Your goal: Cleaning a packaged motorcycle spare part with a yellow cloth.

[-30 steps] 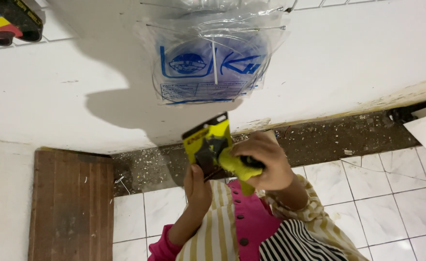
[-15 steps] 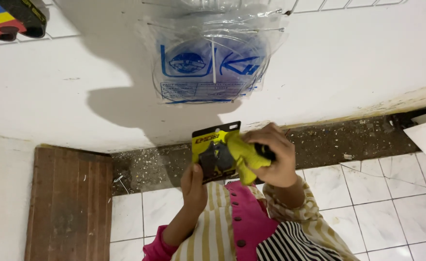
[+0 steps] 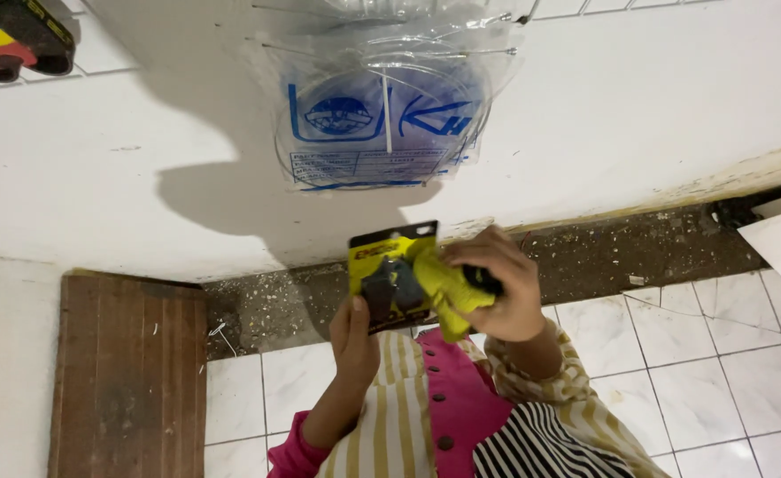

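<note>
My left hand (image 3: 355, 332) pinches 1 yellow blister pack (image 3: 392, 274), still sealed as far as I can tell, while my right hand (image 3: 501, 288) grips a yellow cloth (image 3: 444, 288) against it.

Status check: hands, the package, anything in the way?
Left hand holds yellow blister pack. Right hand presses yellow cloth against it. Clear plastic bag hangs above, apart.

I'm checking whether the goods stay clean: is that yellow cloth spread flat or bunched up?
Bunched up. The yellow cloth sits crumpled in the right hand, pressed against the yellow carded pack held by the left hand.
</note>
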